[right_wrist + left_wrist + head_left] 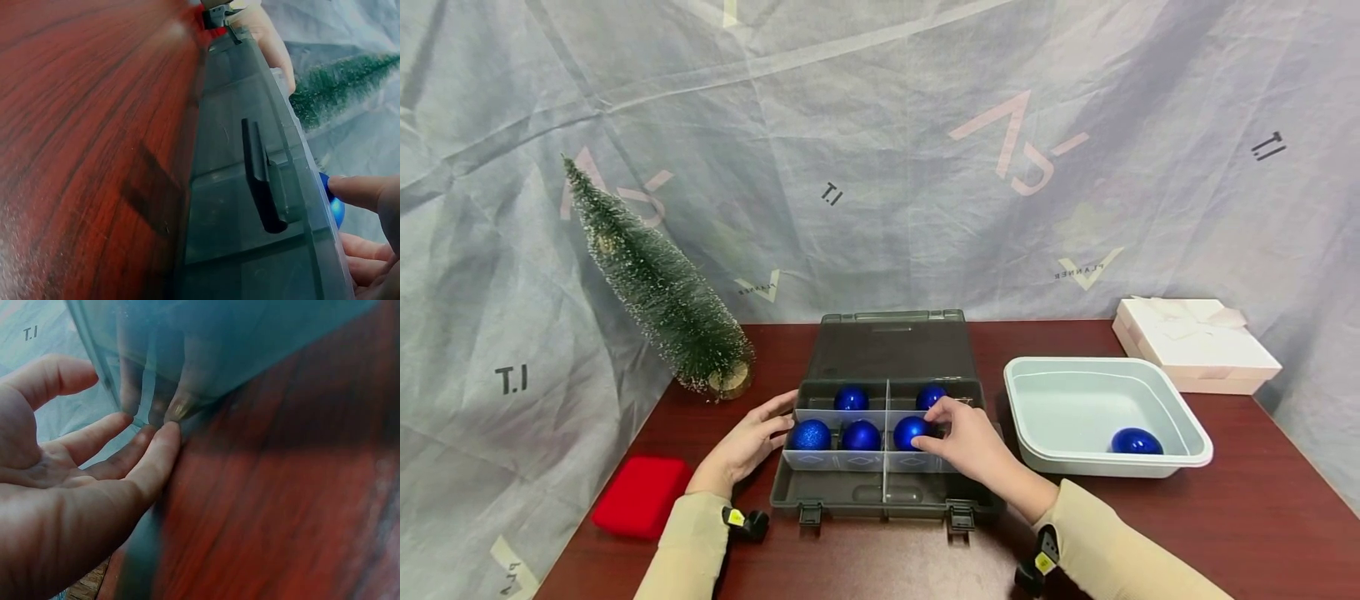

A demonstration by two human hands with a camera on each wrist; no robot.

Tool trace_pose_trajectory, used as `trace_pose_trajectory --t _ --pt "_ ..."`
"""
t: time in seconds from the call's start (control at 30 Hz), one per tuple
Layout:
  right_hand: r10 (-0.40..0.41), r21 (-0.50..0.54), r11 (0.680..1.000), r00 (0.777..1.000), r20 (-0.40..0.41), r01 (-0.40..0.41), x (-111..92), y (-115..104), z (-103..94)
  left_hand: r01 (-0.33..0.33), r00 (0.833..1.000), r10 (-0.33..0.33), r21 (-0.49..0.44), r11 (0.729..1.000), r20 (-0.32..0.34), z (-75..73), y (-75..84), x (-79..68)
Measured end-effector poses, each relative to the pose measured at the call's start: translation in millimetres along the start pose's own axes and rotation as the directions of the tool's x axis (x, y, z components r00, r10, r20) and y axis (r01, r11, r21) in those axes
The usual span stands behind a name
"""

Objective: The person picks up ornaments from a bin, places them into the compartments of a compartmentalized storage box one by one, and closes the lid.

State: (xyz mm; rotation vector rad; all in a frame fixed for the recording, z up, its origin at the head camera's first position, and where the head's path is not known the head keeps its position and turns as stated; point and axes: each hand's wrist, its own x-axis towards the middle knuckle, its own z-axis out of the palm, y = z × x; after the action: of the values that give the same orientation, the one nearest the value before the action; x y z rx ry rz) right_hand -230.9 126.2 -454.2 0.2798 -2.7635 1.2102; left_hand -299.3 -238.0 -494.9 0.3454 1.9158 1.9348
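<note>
A dark see-through divided case (827, 487) lies with its lid (891, 350) folded back. My right hand (977, 446) pinches a blue ball (908, 433) between thumb and fingers, at the middle-row right compartment. In the right wrist view that ball (337, 211) shows just past the case's rim. My left hand (745, 442) touches the case's left side, its fingertips (167, 432) against the wall near the tabletop. A glittery blue ball (812, 435) and a smooth one (861, 436) share the middle-left compartment. Behind them sit two more blue balls, one partly covered by my right hand.
A pale tub (1052, 408) right of the case holds one shiny blue ball (1137, 442). Behind it stands a white gift box (1198, 342) with a bow. On the left are a small frosted tree (662, 292) and a red box (643, 496). Printed cloth hangs behind the table.
</note>
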Motion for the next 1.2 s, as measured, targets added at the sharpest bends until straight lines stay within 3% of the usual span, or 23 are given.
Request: trace_pose_trajectory --t 0.23,0.53,0.87,1.2 --pt "-0.087 0.041 0.995 0.996 -0.008 0.088 -1 4 -18.2 -0.001 1.0 0.001 -0.006 1.0 0.002 -0.1 -0.9 0.2" --pt "-0.212 0.148 0.967 0.977 0.02 0.207 -2 12 -75.5 0.0 1.0 0.0 -0.009 1.0 0.005 0.0 -1.2 1.6" --pt "-0.207 0.154 0.968 0.977 0.046 0.198 -13 27 -156.0 -0.002 1.0 0.002 -0.004 1.0 0.008 -0.9 -1.1 0.5" --pt "-0.042 0.15 0.988 0.997 0.068 0.032 -37 75 -206.9 0.003 1.0 -0.003 -0.005 1.0 -0.002 -0.6 -0.8 -0.9"
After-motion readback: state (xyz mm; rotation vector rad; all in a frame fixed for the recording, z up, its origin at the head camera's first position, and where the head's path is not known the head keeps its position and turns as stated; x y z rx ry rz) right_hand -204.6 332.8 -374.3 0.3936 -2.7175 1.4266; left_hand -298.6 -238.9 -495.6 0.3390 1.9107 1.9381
